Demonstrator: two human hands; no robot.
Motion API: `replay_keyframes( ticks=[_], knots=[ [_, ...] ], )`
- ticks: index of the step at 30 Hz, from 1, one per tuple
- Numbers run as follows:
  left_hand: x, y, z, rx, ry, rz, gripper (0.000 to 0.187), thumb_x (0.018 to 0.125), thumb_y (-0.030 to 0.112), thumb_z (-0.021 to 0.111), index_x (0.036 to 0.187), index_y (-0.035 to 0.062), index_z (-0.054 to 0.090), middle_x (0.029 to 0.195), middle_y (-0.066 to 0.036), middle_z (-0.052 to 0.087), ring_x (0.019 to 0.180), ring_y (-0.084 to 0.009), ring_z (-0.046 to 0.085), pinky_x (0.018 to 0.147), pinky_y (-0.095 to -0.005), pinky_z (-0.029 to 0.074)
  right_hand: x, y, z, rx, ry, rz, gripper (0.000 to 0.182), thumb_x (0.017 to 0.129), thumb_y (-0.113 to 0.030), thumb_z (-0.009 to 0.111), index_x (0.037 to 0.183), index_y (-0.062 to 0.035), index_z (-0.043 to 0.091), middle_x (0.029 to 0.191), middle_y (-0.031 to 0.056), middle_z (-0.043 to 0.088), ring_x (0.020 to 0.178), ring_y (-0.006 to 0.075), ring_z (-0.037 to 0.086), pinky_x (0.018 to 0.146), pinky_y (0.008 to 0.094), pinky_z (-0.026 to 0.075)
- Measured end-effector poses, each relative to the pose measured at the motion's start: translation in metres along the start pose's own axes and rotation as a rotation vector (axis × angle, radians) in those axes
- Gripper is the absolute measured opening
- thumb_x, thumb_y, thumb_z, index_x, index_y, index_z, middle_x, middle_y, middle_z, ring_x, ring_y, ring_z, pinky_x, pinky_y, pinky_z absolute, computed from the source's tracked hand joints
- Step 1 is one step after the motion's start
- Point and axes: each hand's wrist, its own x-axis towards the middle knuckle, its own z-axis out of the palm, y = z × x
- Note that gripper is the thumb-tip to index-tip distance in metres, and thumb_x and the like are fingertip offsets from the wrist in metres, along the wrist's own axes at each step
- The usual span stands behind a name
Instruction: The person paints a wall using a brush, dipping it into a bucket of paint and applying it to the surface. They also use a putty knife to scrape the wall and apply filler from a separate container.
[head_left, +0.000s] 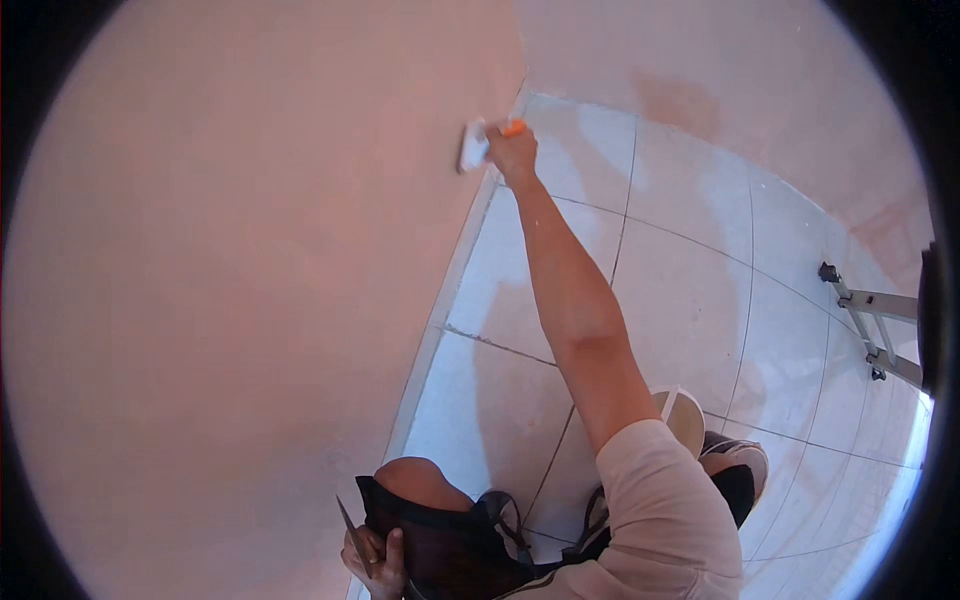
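My right hand (512,152), at the end of an outstretched arm, is closed on a tool (474,146) with a pale, flat head and an orange part on its handle. The tool's head is against the pinkish wall (250,250), just beside the corner and the skirting; it is slightly blurred. Low in the view, near my bent knee, my left hand (378,562) is closed on a thin dark blade (352,535) that points up beside the wall. Its handle is hidden in the fingers.
Large pale tiles (690,260) cover the floor, and a light skirting (425,350) runs along the wall's foot. A round container (682,420) stands beside my right leg. Ladder feet and rails (880,305) are at the right. A second wall (680,50) meets the first.
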Motion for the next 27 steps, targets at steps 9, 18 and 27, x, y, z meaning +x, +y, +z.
replay_keyframes(
  ticks=[9,18,27],
  knots=[
    [-0.002,-0.003,-0.004,0.071,0.003,0.012,0.034,0.083,0.015,0.066,0.070,0.0089,0.034,0.068,0.001,0.031,0.062,-0.0134,0.030,0.057,-0.0296,0.027,0.051,-0.144,-0.024,1.127,-0.491,-0.052,0.029,0.092,-0.010,0.051,0.116,0.0044,0.047,0.108,0.0198,0.059,0.091,0.0339,0.063,0.084,0.0474,0.056],
    [-0.003,-0.004,-0.007,0.101,-0.025,-0.003,0.031,0.085,0.019,0.063,0.075,0.0076,0.035,0.073,0.001,0.031,0.068,-0.0138,0.031,0.061,-0.0287,0.029,-0.009,0.038,-0.036,0.310,-0.079,0.246,0.024,0.084,-0.014,0.061,0.100,0.0038,0.059,0.096,0.0170,0.064,0.081,0.0295,0.068,0.070,0.0398,0.060],
    [-0.001,-0.005,0.000,-0.121,-0.026,-0.058,0.033,0.082,0.015,0.068,0.078,0.0079,0.036,0.072,0.001,0.031,0.066,-0.0128,0.031,0.060,-0.0280,0.027,0.021,-0.144,-0.044,0.977,-0.325,0.001,0.022,0.087,-0.010,0.058,0.102,0.0055,0.054,0.095,0.0164,0.062,0.083,0.0322,0.066,0.074,0.0446,0.059]
  ],
)
